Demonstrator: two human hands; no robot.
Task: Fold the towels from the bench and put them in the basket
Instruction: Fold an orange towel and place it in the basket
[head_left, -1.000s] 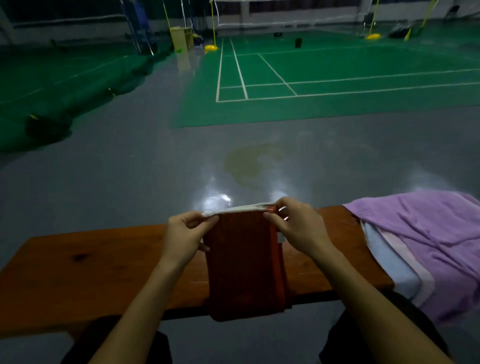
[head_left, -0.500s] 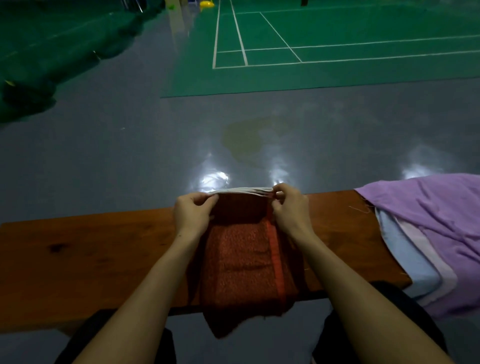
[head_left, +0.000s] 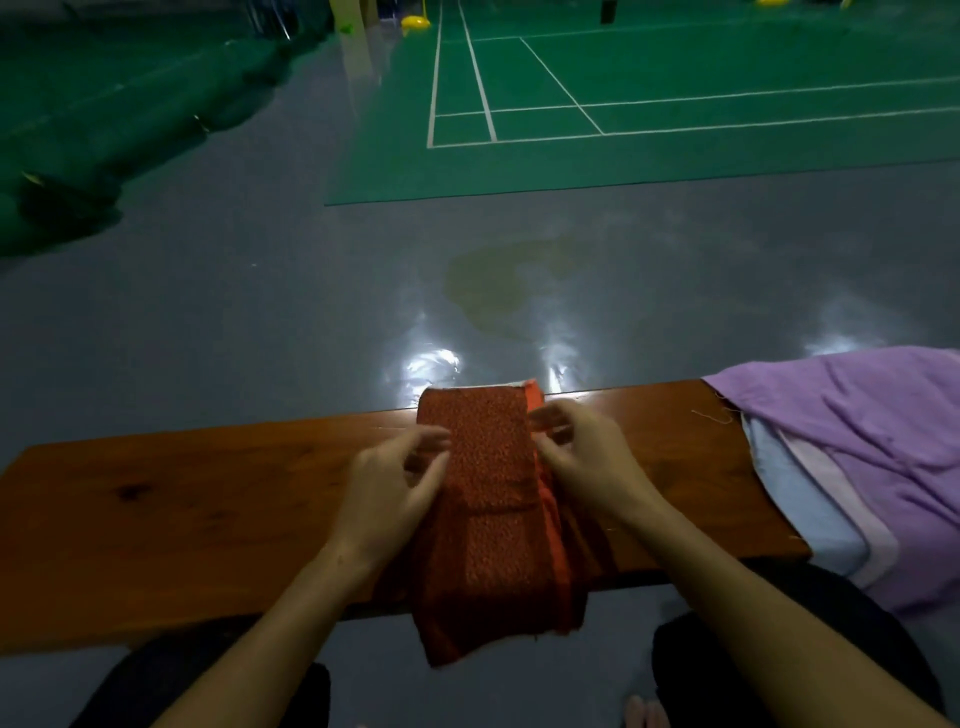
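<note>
You have released the orange towel (head_left: 488, 467), now flat on the bench (head_left: 182, 499); left hand (head_left: 392, 493) and right hand (head_left: 587, 462) hover, fingers loose.

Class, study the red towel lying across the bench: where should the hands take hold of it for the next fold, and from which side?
Grip the red towel at its near end, which hangs loose over the bench's front edge, one hand at each corner, coming from the person's side. That end is free, so it probably lifts over the flat part easily.
</note>
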